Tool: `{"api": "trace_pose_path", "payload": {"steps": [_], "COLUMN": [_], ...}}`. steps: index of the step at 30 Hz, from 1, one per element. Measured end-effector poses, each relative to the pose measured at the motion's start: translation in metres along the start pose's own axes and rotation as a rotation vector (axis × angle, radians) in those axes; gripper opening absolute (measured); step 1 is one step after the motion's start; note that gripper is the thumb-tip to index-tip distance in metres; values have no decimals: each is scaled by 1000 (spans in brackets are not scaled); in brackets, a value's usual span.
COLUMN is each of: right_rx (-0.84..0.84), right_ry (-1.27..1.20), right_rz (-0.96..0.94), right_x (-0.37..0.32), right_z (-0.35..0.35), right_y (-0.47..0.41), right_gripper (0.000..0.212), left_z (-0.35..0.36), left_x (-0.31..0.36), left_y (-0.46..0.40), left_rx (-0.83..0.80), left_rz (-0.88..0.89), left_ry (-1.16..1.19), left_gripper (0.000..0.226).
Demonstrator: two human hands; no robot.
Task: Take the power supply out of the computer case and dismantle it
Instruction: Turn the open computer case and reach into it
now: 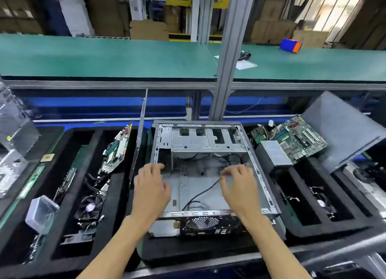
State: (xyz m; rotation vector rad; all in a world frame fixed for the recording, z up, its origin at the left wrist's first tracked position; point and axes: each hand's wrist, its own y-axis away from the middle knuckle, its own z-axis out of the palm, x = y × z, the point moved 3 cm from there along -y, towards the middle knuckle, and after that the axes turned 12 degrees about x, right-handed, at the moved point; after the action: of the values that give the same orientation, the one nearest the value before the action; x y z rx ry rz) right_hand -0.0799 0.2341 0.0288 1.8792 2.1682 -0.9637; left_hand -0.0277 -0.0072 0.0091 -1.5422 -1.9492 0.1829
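Observation:
An open silver computer case (259, 174) lies flat in front of me, its inside mostly bare metal with a few black cables (200, 195) on the floor. My left hand (151, 186) hovers over the case's left side, fingers loosely curled and holding nothing. My right hand (238, 184) is inside the case on the right and pinches the end of a thin black cable. A grey boxed power supply (273, 153) sits outside the case to the right, leaning against a green motherboard (300, 138).
Black foam trays flank the case: the left one (117, 195) holds a motherboard (117, 149), a fan (89, 207) and a clear plastic box (41, 214); the right one (292, 186) holds a fan and wires. A grey side panel (342, 130) leans at right. A green shelf (104, 57) runs behind.

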Motion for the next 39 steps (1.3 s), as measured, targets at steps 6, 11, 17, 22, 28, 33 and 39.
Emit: {"api": "trace_pose_path", "payload": {"steps": [6,11,17,22,28,33,39], "right_rx": [-126,-241,-252,-231,-85,3,72], "right_ry": [186,242,207,225,275,433,520], "right_rz": [405,362,363,322,174,65,12], "right_x": [60,90,97,93,62,29,-19], "right_z": [-15,0,7,0,-35,-70,-100], "right_y": [-43,-51,-67,-77,-127,-164,-185], "right_gripper": [72,40,34,24,11,19,45], "left_z": [14,23,25,30,45,69,92], "left_x": [-23,-40,-42,-32,-22,-6,7], "left_y": [-6,-12,-12,-13,-15,-16,-6], "left_rx": [-238,-313,-280,-275,-210,-178,-409], "left_rz": [-458,-688,-687,-671,-748,-891,-952], "left_ry": [117,160,132,122,309,589,789], "left_gripper": [76,32,26,21,26,28,78]}}
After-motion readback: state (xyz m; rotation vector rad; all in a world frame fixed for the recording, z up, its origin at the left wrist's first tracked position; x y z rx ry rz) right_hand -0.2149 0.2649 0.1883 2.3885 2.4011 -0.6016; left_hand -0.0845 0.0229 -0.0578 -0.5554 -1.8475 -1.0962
